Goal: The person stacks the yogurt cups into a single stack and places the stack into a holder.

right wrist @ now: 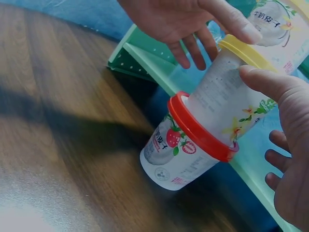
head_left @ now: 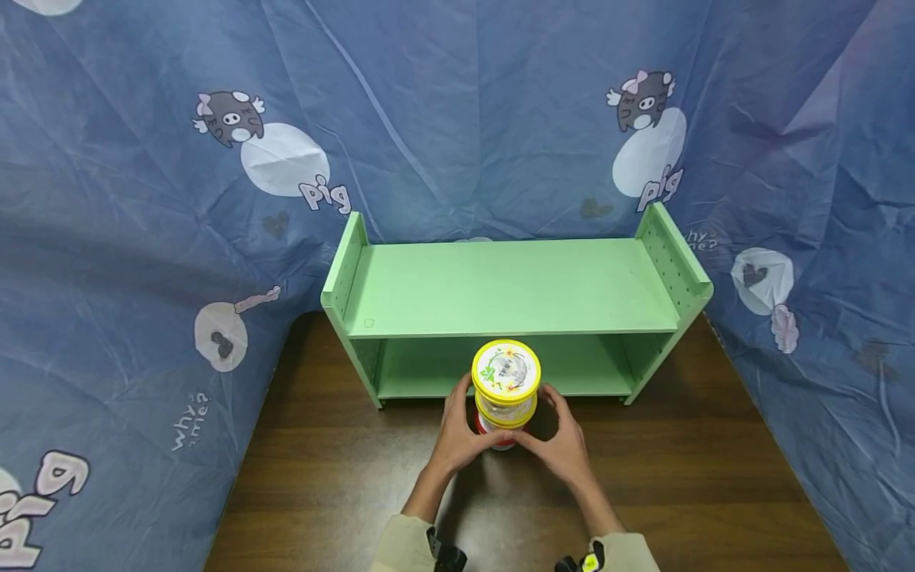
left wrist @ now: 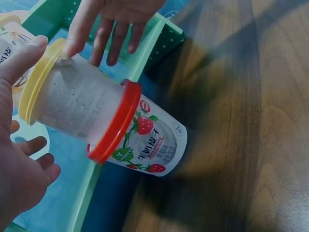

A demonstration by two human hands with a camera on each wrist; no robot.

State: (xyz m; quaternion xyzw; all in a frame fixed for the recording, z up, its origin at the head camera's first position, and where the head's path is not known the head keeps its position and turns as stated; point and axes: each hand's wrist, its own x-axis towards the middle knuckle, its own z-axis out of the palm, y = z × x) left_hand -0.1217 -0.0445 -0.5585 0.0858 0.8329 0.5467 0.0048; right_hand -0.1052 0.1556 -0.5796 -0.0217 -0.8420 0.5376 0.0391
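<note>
Nearest: pale sleeves (head_left: 403,546) with black wrist gear (head_left: 449,558) at the cuffs. Past them, both hands round a stack of three printed tubs, just in front of a green shelf (head_left: 500,286). The stack appears to stand on the wooden table (head_left: 343,485); contact at the base is unclear.

Order: top tub (head_left: 506,371), middle tub (left wrist: 79,99), bottom tub (left wrist: 159,142). The middle tub's base meets the red lid (left wrist: 118,123).

Grip: left hand (head_left: 457,437) and right hand (head_left: 562,445) curve round the stack from either side, thumbs on the near side at the middle tub's yellow lid (left wrist: 41,82), spread wide, a tub's breadth. Lower fingers hang free of the wall; index contact partly hidden, pressure cannot be told.

Handling (judged): probably light, though contents unknown. Walls likely thin, smooth, a little slick, may dent under a squeeze; lids look stiffer. Tubs taper downward, so best hold is just under a lid's rim, both sides evenly. Stack tall and narrow: tilt or side push could slide one tub off.
</note>
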